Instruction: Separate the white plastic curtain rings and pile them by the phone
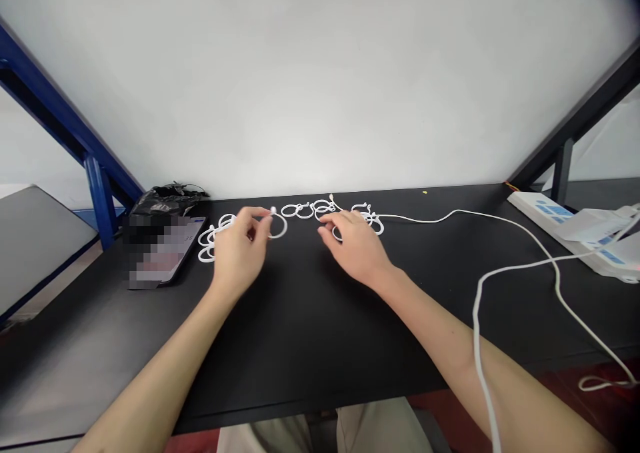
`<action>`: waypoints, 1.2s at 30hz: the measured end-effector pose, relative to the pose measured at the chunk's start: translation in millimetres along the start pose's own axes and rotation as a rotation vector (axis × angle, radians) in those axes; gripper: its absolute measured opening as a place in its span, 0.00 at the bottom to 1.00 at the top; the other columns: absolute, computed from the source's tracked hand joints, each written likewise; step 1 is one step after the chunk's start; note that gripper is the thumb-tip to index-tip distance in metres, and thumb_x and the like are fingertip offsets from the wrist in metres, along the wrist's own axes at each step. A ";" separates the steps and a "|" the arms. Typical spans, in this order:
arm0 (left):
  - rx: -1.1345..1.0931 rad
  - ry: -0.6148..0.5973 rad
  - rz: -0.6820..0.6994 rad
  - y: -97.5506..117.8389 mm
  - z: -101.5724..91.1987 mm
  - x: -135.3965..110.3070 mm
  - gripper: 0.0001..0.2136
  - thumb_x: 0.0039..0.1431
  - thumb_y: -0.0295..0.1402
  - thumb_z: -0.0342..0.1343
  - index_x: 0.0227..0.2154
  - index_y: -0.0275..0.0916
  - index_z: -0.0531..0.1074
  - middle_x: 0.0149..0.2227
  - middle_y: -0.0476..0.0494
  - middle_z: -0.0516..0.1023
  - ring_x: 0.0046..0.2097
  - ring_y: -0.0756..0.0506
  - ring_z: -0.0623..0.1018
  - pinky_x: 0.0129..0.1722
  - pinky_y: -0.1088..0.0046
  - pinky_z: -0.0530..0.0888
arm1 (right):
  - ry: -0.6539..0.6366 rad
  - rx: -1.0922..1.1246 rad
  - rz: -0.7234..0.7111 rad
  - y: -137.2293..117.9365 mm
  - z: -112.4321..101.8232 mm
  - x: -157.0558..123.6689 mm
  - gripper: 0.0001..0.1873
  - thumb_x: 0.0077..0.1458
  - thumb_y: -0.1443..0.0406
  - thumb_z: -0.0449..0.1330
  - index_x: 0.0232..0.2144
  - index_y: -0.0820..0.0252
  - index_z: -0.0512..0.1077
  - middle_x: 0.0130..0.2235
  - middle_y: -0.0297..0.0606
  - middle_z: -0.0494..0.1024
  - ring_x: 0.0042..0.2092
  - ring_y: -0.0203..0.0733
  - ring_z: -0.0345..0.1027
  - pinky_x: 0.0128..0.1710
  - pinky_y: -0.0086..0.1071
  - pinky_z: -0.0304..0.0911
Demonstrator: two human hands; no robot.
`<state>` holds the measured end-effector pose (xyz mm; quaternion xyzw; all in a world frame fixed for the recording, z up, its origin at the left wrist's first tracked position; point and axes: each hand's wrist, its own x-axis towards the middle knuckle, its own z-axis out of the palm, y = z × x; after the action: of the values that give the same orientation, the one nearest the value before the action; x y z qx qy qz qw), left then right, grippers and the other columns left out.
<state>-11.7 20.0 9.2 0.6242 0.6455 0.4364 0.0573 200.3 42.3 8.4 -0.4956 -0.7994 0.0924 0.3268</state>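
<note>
Left hand [239,248] center-left of frame, fingertips pinched on a white ring [278,226] low over the black table [300,333]. Right hand [356,248] just right of center, fingers spread over the ring cluster [374,224]. It's probably touching, but can't tell if it grips any. Loose rings [305,210] lie between the hands by the wall. White cable [500,221] runs off to the right.

1. You have rings [300,210]: plain white. Your table [310,333]: black.
2. Your cable [500,218]: white.
3. Your power strip [555,214]: white, blue markings.
4. Your frame post [103,203]: blue; crumpled bag [167,198] looks glossy black.
</note>
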 end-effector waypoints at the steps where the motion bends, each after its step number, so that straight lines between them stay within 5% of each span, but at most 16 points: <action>1: 0.024 0.040 -0.045 -8.2 -2.5 5.2 0.13 0.63 0.43 0.48 0.41 0.43 0.72 0.27 0.51 0.77 0.29 0.48 0.75 0.35 0.72 0.68 | 0.004 -0.116 0.034 6.1 -2.7 1.1 0.12 0.61 0.62 0.55 0.42 0.60 0.74 0.42 0.43 0.76 0.49 0.51 0.65 0.52 0.46 0.62; 4: 0.137 0.103 -0.144 -36.1 -7.1 18.9 0.17 0.62 0.43 0.46 0.46 0.41 0.72 0.35 0.46 0.79 0.38 0.43 0.76 0.41 0.67 0.70 | -0.073 -0.310 0.099 20.1 -9.0 1.9 0.10 0.56 0.61 0.59 0.38 0.60 0.75 0.42 0.46 0.72 0.48 0.53 0.64 0.49 0.46 0.63; 8: 0.367 0.027 -0.140 -59.6 -5.0 26.2 0.19 0.61 0.43 0.46 0.46 0.38 0.74 0.44 0.34 0.77 0.53 0.31 0.69 0.51 0.53 0.66 | -0.207 -0.355 0.118 23.3 -10.1 0.5 0.07 0.58 0.65 0.57 0.34 0.59 0.75 0.41 0.45 0.71 0.47 0.50 0.65 0.47 0.43 0.64; 14: 0.446 0.122 -0.047 -43.7 -3.7 17.9 0.20 0.61 0.43 0.47 0.47 0.37 0.75 0.49 0.28 0.71 0.54 0.27 0.65 0.51 0.46 0.65 | -0.156 -0.232 -0.014 9.6 -5.0 -1.9 0.07 0.62 0.67 0.55 0.34 0.59 0.74 0.41 0.41 0.70 0.43 0.43 0.67 0.40 0.34 0.65; 18: 0.164 -0.052 0.070 -10.6 1.0 1.8 0.17 0.62 0.43 0.47 0.43 0.40 0.75 0.41 0.39 0.77 0.47 0.37 0.72 0.51 0.58 0.68 | -0.026 -0.092 -0.189 -8.7 0.8 -8.2 0.07 0.63 0.66 0.55 0.38 0.60 0.74 0.40 0.40 0.68 0.39 0.37 0.66 0.37 0.31 0.65; 22: -0.284 -0.301 -0.112 13.0 11.7 -12.5 0.16 0.62 0.45 0.48 0.41 0.41 0.74 0.33 0.48 0.78 0.35 0.46 0.76 0.39 0.68 0.72 | 0.016 -0.037 -0.302 -20.6 5.8 -14.5 0.07 0.62 0.66 0.56 0.38 0.59 0.75 0.39 0.38 0.67 0.36 0.35 0.64 0.31 0.28 0.63; 30: -0.615 -0.349 -0.215 12.6 14.9 -16.0 0.13 0.58 0.39 0.56 0.44 0.40 0.70 0.31 0.50 0.76 0.31 0.49 0.75 0.31 0.73 0.72 | 0.023 0.021 -0.245 -17.8 7.1 -14.4 0.06 0.62 0.65 0.57 0.35 0.57 0.75 0.45 0.41 0.67 0.39 0.36 0.66 0.33 0.31 0.65; 36: -0.655 -0.292 -0.211 13.9 16.8 -17.5 0.13 0.59 0.41 0.56 0.43 0.40 0.69 0.30 0.50 0.77 0.29 0.50 0.74 0.29 0.73 0.72 | -0.005 0.449 0.025 -21.2 13.1 -16.0 0.12 0.62 0.63 0.55 0.49 0.55 0.64 0.39 0.35 0.78 0.37 0.37 0.74 0.40 0.35 0.69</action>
<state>12.9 11.1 -0.6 0.5583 0.5177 0.5178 0.3900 181.4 20.5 1.5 -0.4201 -0.7534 0.2732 0.4257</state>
